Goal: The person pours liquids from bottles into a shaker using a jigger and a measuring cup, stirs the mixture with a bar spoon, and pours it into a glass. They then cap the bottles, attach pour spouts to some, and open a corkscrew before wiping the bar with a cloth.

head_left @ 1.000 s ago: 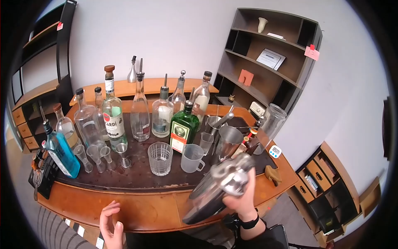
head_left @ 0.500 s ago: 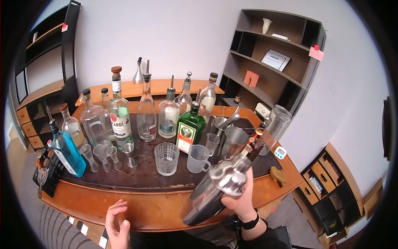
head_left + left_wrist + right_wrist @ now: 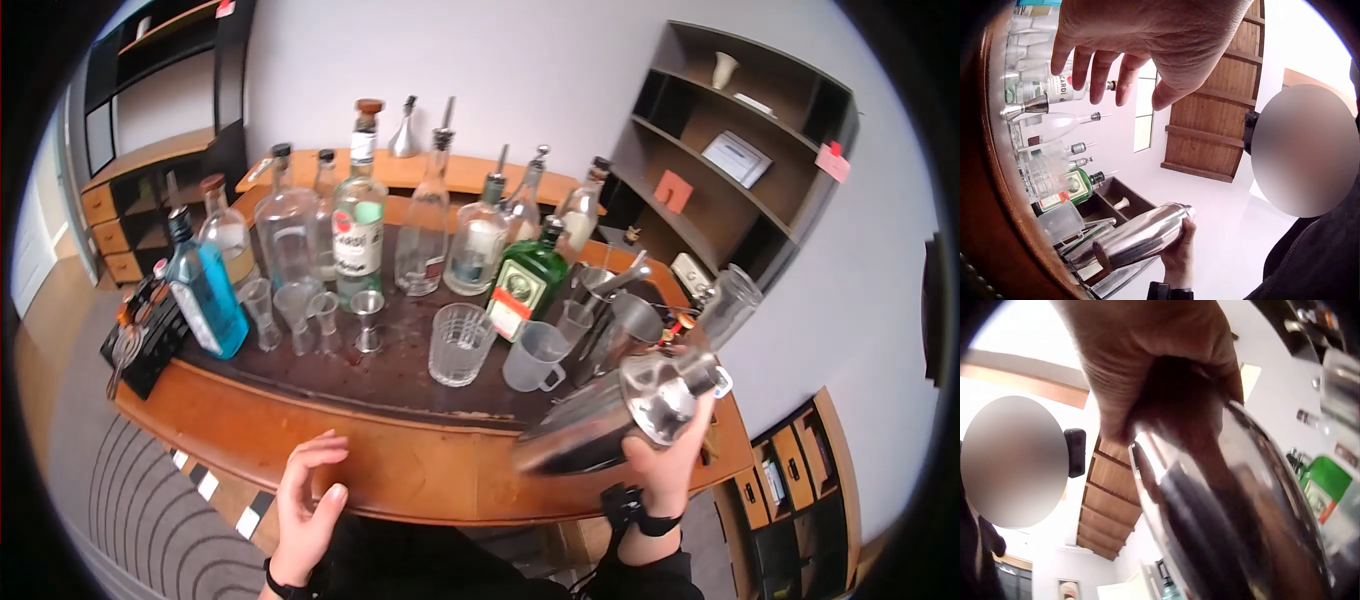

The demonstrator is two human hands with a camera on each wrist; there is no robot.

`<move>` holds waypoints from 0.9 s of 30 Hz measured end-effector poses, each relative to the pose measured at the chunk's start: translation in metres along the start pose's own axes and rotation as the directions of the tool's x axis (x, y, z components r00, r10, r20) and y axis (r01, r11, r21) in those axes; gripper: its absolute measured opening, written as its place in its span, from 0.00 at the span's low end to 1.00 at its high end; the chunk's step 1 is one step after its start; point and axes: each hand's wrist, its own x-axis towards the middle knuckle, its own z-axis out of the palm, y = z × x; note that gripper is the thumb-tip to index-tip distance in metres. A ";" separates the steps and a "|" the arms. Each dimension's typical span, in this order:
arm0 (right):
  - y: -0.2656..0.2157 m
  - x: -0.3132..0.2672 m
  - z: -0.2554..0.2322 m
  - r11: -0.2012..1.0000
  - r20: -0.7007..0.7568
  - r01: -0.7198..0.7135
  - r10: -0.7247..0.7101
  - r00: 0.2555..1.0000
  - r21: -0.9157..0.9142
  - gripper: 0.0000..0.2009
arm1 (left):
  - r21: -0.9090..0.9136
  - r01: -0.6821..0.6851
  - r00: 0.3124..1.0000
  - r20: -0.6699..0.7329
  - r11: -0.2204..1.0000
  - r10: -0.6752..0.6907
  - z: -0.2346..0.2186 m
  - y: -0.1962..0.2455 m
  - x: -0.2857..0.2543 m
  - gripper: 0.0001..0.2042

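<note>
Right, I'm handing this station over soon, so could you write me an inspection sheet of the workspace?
Surface: brown table with a dark inlay, scuffed along its front edge.
Job's things: metal shaker, held tilted above the table.
Clutter: bottles crowded behind the tumbler and plastic jug; blue bottle leaning at the left end.
Hands: left hand open, holding nothing; right hand has its grip near the shaker's capped end.
Cables: none clearly made out.
Surroundings: pale wall, tall shelves beyond the table.
</note>
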 end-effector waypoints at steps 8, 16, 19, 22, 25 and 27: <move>-0.001 0.002 -0.014 0.999 -0.069 -0.010 0.008 0.998 -0.034 0.65 | -0.055 0.003 1.000 -0.014 0.999 -0.003 -0.006 -0.008 -0.001 0.14; -0.028 0.005 0.003 0.976 -0.237 -0.023 0.075 0.969 0.218 0.64 | -0.035 -0.014 1.000 0.006 0.999 0.014 -0.006 -0.010 -0.001 0.13; 0.006 -0.005 0.001 0.987 0.033 0.123 -0.120 0.992 -0.102 0.63 | -0.048 -0.026 0.999 0.017 0.998 0.027 -0.007 -0.011 -0.001 0.13; 0.005 0.003 -0.016 0.986 -0.119 -0.102 0.118 0.986 0.136 0.59 | -0.034 0.005 1.000 0.031 0.999 -0.004 -0.011 -0.011 -0.003 0.15; 0.014 0.000 -0.015 0.999 -0.031 0.009 -0.007 1.000 0.053 0.62 | -0.041 0.012 0.999 0.031 0.999 -0.011 -0.011 -0.011 -0.004 0.14; 0.008 -0.007 0.000 1.000 0.053 -0.015 0.014 0.998 0.013 0.65 | -0.020 -0.001 0.999 0.044 1.000 0.002 -0.011 -0.009 -0.002 0.14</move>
